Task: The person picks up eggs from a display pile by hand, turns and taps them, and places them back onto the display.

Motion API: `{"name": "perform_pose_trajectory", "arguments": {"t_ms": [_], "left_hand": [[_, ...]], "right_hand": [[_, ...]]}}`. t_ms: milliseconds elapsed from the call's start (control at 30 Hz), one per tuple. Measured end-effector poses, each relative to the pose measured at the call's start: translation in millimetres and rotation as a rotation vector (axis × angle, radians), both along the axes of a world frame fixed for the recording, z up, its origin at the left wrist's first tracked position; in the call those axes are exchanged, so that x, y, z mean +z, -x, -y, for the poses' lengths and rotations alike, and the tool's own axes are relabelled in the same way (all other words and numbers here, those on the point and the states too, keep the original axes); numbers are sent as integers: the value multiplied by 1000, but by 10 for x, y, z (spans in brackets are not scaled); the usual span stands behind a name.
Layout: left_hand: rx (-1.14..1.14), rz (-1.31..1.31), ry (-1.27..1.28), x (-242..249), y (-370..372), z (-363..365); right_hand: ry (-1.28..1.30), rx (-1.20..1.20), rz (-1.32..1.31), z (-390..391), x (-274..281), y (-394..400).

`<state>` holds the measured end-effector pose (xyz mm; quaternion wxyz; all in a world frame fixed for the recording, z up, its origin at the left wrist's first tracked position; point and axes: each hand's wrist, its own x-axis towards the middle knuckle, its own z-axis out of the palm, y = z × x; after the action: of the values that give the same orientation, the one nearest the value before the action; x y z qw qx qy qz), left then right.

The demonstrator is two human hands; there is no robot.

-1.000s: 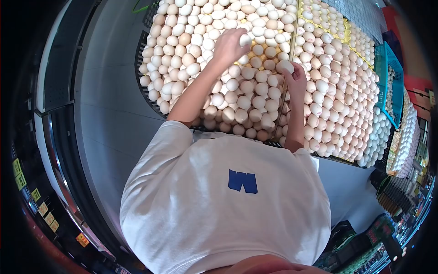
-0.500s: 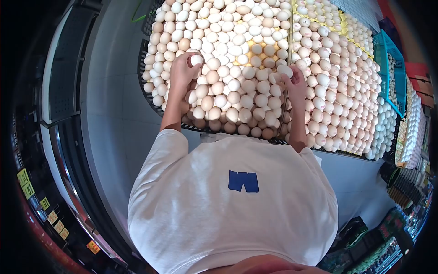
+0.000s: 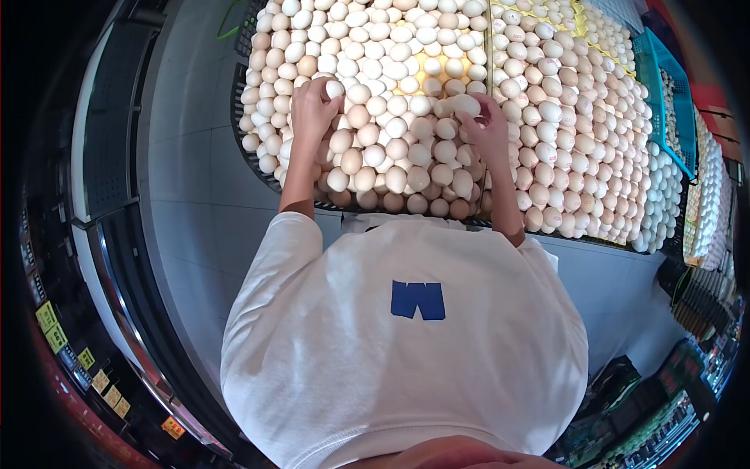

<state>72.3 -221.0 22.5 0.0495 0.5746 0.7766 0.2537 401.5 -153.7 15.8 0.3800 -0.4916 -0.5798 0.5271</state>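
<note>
My left hand (image 3: 311, 111) is closed with its fingers around a pale egg (image 3: 334, 89) at the left part of the heap. Closer to the divider, my right hand (image 3: 489, 129) pinches another whitish egg (image 3: 466, 105) between thumb and fingers, just above the piled eggs. Loose cream and light brown eggs (image 3: 367, 135) fill the space between and around both hands. A yellow egg tray (image 3: 423, 73) shows through a gap in the pile, ahead of my right hand.
A black crate edge (image 3: 248, 156) borders the heap on the left. A thin divider (image 3: 489, 47) separates it from rows of stamped eggs (image 3: 570, 133). Bluish eggs (image 3: 660, 199) and a teal basket (image 3: 668, 102) stand farther right. Grey floor (image 3: 191, 187) lies at left.
My right hand has moved left with its egg, away from the divider and over the loose heap. My left hand stays about where it was, still around its egg. The view has shifted slightly.
</note>
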Motion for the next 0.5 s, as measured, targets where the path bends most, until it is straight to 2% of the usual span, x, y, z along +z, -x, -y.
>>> {"name": "perform_pose_trajectory", "arguments": {"t_ms": [67,133,167,233,300,367,500], "left_hand": [[5,9,-2,28,-32,48],[15,14,-8,49,-56,106],[7,24,-70,39,-78,134],[1,34,-130,26,-110,219],[-4,123,-136,41,-143,290],[-15,126,-150,68,-189,402],[-2,149,-205,28,-313,601]], "right_hand": [[-20,46,49,99,89,224],[-221,227,87,171,45,470],[-228,228,83,187,31,591],[-501,355,165,241,-26,805],[-564,347,132,296,-114,936],[-651,329,246,338,-120,997],[-704,333,293,370,-109,1086]]}}
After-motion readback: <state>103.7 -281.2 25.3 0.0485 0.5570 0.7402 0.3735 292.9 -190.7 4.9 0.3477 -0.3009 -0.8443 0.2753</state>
